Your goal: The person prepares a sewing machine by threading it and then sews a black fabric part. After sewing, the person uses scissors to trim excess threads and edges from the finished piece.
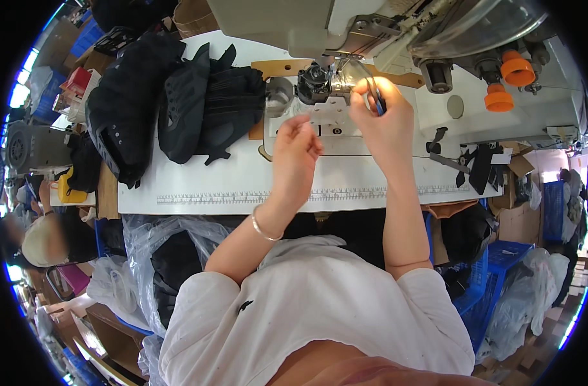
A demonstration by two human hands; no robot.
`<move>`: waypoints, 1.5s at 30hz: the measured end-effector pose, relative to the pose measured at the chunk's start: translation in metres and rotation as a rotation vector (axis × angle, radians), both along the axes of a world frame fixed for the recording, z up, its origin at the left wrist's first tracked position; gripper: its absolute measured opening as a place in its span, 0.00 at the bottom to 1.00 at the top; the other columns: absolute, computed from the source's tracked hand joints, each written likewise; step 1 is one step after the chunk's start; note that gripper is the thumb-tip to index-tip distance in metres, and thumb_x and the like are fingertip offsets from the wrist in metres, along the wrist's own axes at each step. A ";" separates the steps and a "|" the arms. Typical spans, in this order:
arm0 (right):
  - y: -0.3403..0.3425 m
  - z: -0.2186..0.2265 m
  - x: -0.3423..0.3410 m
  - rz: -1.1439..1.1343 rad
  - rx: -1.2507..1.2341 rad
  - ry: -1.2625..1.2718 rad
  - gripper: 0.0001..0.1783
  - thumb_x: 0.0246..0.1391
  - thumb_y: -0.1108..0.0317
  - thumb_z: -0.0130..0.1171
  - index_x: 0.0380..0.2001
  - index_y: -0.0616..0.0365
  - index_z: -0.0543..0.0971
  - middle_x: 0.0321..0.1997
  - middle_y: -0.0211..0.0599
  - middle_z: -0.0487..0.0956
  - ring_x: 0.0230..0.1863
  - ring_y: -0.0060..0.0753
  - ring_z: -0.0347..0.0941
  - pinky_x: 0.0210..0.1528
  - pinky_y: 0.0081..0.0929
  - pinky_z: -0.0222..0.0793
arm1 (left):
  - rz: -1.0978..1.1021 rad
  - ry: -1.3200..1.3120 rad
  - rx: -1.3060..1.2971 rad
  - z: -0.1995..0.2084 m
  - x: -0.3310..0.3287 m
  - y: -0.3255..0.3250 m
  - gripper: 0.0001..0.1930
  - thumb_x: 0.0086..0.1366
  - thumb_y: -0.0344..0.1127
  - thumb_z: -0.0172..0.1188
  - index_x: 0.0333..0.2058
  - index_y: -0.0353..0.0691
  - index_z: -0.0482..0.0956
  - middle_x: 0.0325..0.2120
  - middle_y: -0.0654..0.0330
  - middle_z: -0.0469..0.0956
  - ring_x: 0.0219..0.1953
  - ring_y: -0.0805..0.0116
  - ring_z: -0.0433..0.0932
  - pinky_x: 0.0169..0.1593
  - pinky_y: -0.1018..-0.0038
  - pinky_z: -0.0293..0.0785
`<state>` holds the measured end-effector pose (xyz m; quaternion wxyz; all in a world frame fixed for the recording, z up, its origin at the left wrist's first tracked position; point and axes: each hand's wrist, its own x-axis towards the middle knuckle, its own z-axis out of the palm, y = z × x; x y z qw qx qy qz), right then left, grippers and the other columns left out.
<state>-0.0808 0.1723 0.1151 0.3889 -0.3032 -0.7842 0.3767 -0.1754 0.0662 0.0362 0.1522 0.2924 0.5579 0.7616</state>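
Note:
My right hand (389,128) grips a pair of tweezers (372,95) with dark arms and a blue part, held up beside the needle area of a sewing machine (274,22). The tweezer tips are hard to make out against the lit metal. Just left of it, my left hand (295,157) hovers before the metal needle plate (329,114), its fingers curled together; whatever they pinch, if anything, is hidden. Between the hands and the machine head sits the dark presser mechanism (313,83). Black shoe uppers (233,106) lie on the white table, left of my left hand.
A printed ruler (242,195) runs along the table's front edge. Small scissors (449,162) and dark scraps lie at the right. Orange knobs (518,68) hang from the machine. Blue crates (500,264) and plastic bags stand below; another person (49,241) is at the far left.

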 end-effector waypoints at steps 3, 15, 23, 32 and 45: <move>-0.004 -0.005 0.013 0.088 -0.132 0.026 0.07 0.52 0.68 0.62 0.30 0.59 0.77 0.22 0.27 0.71 0.22 0.17 0.61 0.26 0.21 0.58 | -0.105 -0.627 0.025 -0.014 -0.010 -0.011 0.19 0.72 0.30 0.54 0.59 0.34 0.65 0.47 0.61 0.73 0.44 0.73 0.72 0.49 0.73 0.68; -0.007 0.003 0.034 0.151 -0.085 -0.001 0.10 0.53 0.67 0.66 0.35 0.59 0.77 0.28 0.24 0.70 0.28 0.17 0.64 0.29 0.21 0.61 | 0.439 1.277 -0.048 0.042 -0.027 0.007 0.18 0.46 0.30 0.70 0.39 0.56 0.87 0.37 0.74 0.76 0.42 0.67 0.73 0.46 0.68 0.62; 0.033 -0.019 0.041 -0.079 0.835 -0.213 0.17 0.46 0.61 0.72 0.39 0.50 0.80 0.30 0.27 0.74 0.32 0.33 0.73 0.32 0.30 0.66 | 0.101 0.590 -0.143 0.029 0.006 0.003 0.07 0.60 0.27 0.68 0.38 0.43 0.87 0.36 0.64 0.84 0.28 0.72 0.79 0.36 0.78 0.75; 0.033 -0.009 0.024 0.043 0.981 -0.149 0.13 0.45 0.61 0.72 0.34 0.47 0.80 0.29 0.24 0.73 0.30 0.30 0.73 0.30 0.30 0.65 | -0.229 0.219 0.038 0.028 0.006 0.002 0.07 0.64 0.23 0.63 0.41 0.31 0.83 0.36 0.59 0.85 0.37 0.73 0.82 0.43 0.77 0.78; 0.018 -0.042 0.096 0.088 0.359 -0.542 0.16 0.56 0.67 0.64 0.48 0.59 0.79 0.36 0.39 0.78 0.35 0.43 0.76 0.38 0.33 0.71 | -0.194 0.691 -0.420 0.006 0.006 -0.064 0.13 0.60 0.28 0.65 0.45 0.41 0.84 0.44 0.55 0.83 0.48 0.54 0.81 0.46 0.64 0.78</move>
